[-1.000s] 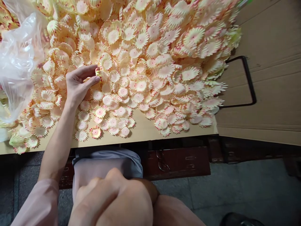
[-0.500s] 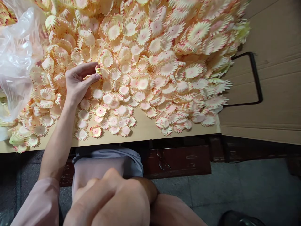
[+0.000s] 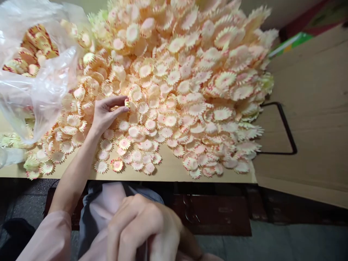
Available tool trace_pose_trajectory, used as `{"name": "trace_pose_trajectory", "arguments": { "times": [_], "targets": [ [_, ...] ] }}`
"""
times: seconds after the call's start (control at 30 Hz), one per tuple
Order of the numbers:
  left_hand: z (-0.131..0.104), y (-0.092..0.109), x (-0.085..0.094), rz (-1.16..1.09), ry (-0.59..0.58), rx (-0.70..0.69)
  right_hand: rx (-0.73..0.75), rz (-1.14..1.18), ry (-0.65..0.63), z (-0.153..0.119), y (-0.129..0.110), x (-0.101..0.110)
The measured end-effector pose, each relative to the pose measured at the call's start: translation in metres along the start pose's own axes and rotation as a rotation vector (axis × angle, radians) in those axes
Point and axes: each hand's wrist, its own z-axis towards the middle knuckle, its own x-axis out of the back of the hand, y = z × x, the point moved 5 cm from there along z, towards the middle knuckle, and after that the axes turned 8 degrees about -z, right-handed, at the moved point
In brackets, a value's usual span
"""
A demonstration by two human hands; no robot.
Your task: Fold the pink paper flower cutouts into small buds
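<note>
A large heap of pale, fringed flower-like discs (image 3: 195, 108) with pink tips covers the table. Over its left part reaches my left hand (image 3: 110, 110), thumb and fingertips pinching a small yellow and red petal piece (image 3: 127, 104). My right hand (image 3: 146, 224) is raised close to the camera at the bottom middle, in front of my body, with its fingers curled. Whether it holds anything is hidden. Near the table's front edge lies one disc with stronger red and yellow colouring (image 3: 117, 165).
A clear plastic bag (image 3: 46, 87) with red and yellow pieces inside lies at the left. Cardboard (image 3: 312, 108) with a black handle-like frame (image 3: 288, 127) stands at the right. The table's front edge (image 3: 168, 175) runs across below the heap.
The view has shifted, so the heap and table appear lower and more of the bag shows. My right hand has lifted into fuller view with curled fingers. My left hand keeps its pinch.
</note>
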Motion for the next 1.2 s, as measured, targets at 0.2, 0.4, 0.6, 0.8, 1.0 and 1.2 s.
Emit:
{"name": "trace_pose_trajectory", "arguments": {
  "times": [0.2, 0.4, 0.6, 0.8, 1.0, 1.2],
  "targets": [
    [-0.004, 0.001, 0.004, -0.044, 0.01, 0.055, -0.247, -0.016, 0.205, 0.058, 0.043, 0.081],
    [-0.004, 0.002, 0.005, -0.077, 0.0, 0.082, -0.324, -0.119, 0.463, 0.107, 0.126, 0.141],
    [-0.005, 0.002, 0.001, -0.101, -0.039, 0.111, -0.354, 0.01, 0.446, 0.108, 0.156, 0.133],
    [-0.007, -0.002, 0.0, -0.076, -0.083, 0.152, -0.389, 0.095, 0.422, 0.105, 0.156, 0.132],
    [-0.005, 0.004, 0.0, -0.065, -0.088, 0.118, -0.412, 0.164, 0.415, 0.105, 0.158, 0.133],
    [-0.004, 0.002, 0.001, -0.08, -0.068, 0.101, -0.405, 0.202, 0.414, 0.105, 0.157, 0.132]
  ]
}}
